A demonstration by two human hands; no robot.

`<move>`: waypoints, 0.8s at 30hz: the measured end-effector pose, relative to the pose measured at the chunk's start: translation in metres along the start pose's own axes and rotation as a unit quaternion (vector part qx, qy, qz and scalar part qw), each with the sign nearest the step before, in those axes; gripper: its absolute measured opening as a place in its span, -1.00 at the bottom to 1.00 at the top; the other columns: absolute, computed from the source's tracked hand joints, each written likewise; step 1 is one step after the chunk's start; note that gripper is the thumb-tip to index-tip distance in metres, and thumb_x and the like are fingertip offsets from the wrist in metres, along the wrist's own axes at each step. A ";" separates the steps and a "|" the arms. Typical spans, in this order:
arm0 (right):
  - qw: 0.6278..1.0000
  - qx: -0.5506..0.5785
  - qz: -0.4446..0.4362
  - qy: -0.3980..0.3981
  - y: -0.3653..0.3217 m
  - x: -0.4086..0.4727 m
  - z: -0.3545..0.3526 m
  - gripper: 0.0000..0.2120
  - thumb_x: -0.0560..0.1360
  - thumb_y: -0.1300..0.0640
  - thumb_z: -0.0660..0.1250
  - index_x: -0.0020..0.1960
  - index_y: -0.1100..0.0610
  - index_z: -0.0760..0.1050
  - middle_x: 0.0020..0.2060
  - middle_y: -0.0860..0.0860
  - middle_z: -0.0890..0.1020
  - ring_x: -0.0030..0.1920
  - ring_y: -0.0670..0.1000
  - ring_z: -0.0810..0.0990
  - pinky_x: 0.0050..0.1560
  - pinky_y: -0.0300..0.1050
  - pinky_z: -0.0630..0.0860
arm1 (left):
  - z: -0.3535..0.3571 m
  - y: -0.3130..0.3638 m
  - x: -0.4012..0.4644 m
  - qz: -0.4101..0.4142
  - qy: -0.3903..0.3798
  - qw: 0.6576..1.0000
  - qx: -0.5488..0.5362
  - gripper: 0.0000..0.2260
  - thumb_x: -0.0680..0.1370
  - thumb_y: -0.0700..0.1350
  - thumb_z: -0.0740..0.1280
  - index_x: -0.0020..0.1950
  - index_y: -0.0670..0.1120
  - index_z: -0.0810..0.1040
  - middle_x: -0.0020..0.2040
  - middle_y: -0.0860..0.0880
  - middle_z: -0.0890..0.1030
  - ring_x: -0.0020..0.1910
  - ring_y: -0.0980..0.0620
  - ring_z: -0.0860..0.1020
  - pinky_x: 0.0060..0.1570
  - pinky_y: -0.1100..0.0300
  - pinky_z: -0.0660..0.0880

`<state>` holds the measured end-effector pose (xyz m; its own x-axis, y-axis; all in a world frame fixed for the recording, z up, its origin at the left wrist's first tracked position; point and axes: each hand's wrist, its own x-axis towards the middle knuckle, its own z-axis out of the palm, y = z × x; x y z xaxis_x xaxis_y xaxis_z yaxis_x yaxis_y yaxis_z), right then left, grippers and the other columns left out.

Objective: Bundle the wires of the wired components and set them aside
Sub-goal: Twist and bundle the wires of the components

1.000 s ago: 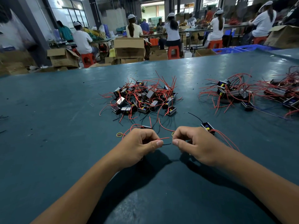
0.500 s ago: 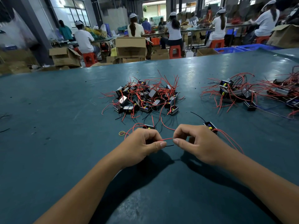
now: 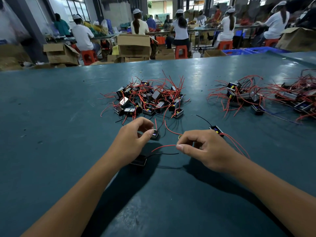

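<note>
- Left hand (image 3: 132, 142) pinches a small black component (image 3: 155, 134) resting on the tabletop (image 3: 51, 134).
- Right hand (image 3: 205, 151) pinches a red wire (image 3: 162, 147) — its component (image 3: 139, 160) lies under the left wrist.

component pile (image 3: 148, 98) behind hands | second pile (image 3: 242, 95) right of it | both on table (image 3: 51, 117)

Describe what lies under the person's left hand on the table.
A black component sticks out beneath the left hand, its red wire and black wire trailing right. The part beneath the palm is hidden.
</note>
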<state>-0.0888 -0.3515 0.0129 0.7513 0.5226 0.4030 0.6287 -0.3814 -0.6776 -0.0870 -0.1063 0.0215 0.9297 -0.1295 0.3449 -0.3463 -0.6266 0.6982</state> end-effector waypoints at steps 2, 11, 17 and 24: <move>1.000 0.004 -0.003 0.000 -0.001 0.000 0.000 -0.89 0.53 0.06 0.36 -0.16 0.02 0.58 -0.30 -0.07 0.61 -0.30 -0.13 0.51 -0.25 -0.32 0.39 | 0.001 -0.002 0.002 0.008 0.001 0.999 0.038 -0.93 0.61 -0.15 0.36 0.08 -0.01 0.57 -0.02 0.12 0.62 -0.01 0.22 0.56 -0.01 0.39 0.48; 1.000 -0.019 -0.018 -0.001 -0.002 -0.001 -0.001 -0.88 0.55 0.10 0.36 -0.16 0.07 0.57 -0.30 -0.08 0.60 -0.26 -0.07 0.55 -0.21 -0.35 0.41 | 0.016 -0.009 0.004 0.016 -0.028 0.987 0.155 -0.77 0.60 -0.16 0.35 0.25 0.00 0.54 0.14 0.12 0.56 0.19 0.09 0.47 0.16 0.24 0.36; 0.999 -0.046 -0.018 -0.005 -0.005 -0.001 0.001 -0.90 0.54 0.13 0.38 -0.16 0.08 0.58 -0.33 -0.09 0.60 -0.28 -0.09 0.54 -0.22 -0.42 0.35 | 0.015 -0.012 0.005 0.017 -0.025 0.972 0.231 -0.71 0.60 -0.16 0.35 0.33 -0.04 0.53 0.26 0.02 0.58 0.29 -0.03 0.42 0.30 0.07 0.34; 0.997 -0.069 -0.012 -0.029 -0.008 -0.003 0.000 -0.88 0.55 0.09 0.36 -0.16 0.05 0.56 -0.32 -0.09 0.60 -0.27 -0.05 0.54 -0.22 -0.21 0.44 | 0.013 -0.017 0.007 -0.021 -0.027 0.954 0.299 -0.64 0.65 -0.05 0.26 0.45 -0.02 0.42 0.36 0.03 0.51 0.33 -0.05 0.35 0.32 0.07 0.30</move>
<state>-0.0959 -0.3495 0.0170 0.7251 0.5744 0.3799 0.6715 -0.4676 -0.5748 -0.0731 -0.1071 0.0040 0.9516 -0.1247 0.2808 -0.1911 -0.9559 0.2229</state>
